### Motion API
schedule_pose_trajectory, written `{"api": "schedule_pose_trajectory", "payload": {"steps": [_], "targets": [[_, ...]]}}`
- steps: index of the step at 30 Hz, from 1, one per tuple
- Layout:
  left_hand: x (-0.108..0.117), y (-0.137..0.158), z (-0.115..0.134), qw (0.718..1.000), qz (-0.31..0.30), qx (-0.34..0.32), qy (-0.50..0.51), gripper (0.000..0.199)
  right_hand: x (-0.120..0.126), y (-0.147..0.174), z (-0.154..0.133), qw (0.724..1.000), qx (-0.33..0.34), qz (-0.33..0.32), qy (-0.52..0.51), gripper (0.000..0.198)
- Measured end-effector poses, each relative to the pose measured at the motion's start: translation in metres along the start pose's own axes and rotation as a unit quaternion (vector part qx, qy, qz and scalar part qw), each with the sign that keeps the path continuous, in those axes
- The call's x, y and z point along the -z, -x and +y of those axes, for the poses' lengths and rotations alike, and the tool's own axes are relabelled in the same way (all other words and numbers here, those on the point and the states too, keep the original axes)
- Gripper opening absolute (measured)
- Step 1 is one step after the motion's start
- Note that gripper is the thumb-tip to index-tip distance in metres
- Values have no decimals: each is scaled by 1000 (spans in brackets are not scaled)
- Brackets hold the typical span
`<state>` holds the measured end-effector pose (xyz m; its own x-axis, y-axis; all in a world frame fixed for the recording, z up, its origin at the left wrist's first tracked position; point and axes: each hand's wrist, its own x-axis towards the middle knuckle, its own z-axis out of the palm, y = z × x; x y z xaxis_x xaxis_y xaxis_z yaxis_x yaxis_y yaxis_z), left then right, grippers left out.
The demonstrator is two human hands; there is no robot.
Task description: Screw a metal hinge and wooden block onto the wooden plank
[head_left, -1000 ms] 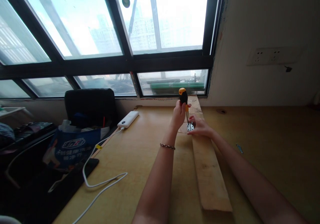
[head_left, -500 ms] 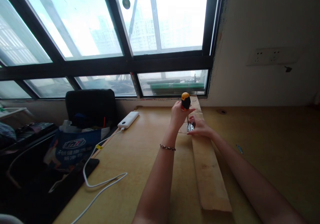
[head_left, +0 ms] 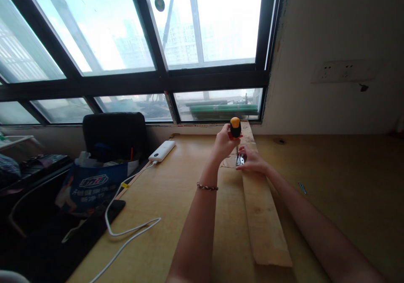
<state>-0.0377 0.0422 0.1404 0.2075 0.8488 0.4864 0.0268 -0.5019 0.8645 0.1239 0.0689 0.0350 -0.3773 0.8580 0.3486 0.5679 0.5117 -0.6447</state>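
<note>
A screwdriver (head_left: 235, 127) with a yellow and black handle stands upright, its shaft pointing down at a metal hinge (head_left: 240, 160). My left hand (head_left: 226, 142) is closed around the lower part of its handle. The hinge lies on a long wooden board (head_left: 263, 215). My right hand (head_left: 252, 160) grips the hinge between thumb and fingers, pressing it against the wood. The screwdriver's tip and any screw under it are too small to make out. Another wooden piece (head_left: 229, 162) shows beside the board, left of the hinge.
Two small screws or nails (head_left: 302, 188) lie on the table (head_left: 334, 232) to the right. On the left are a white power bank (head_left: 162, 151) and its white cable (head_left: 135, 232). Beyond the table's left edge stand a black chair (head_left: 115, 133) and a blue bag (head_left: 91, 186).
My left hand and wrist have turned slightly, with the forearm shifting a little left. The screwdriver handle has tilted marginally right. My right hand stays on the hinge.
</note>
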Motion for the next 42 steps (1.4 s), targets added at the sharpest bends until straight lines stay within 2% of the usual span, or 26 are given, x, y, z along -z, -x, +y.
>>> {"api": "schedule_pose_trajectory", "payload": {"steps": [5,11,18,28,36,42], "targets": [[-5,0,3,997,-31,28,64,32,0,-1,0,1000,-7,4,6,75],[-6,-2,4,996,21,51,74,26,0,-1,-1,1000,0,1,1,75],[-5,-1,5,994,15,16,104,28,1,0,-1,1000,2,0,-9,72],[-1,-1,15,994,76,-21,73,35,-1,-1,1,1000,-2,0,-14,75],[12,0,23,987,144,-29,60,33,-3,-1,3,999,26,-15,-18,82],[22,-1,23,982,176,-32,57,36,-4,-1,3,999,42,-16,20,76]]}}
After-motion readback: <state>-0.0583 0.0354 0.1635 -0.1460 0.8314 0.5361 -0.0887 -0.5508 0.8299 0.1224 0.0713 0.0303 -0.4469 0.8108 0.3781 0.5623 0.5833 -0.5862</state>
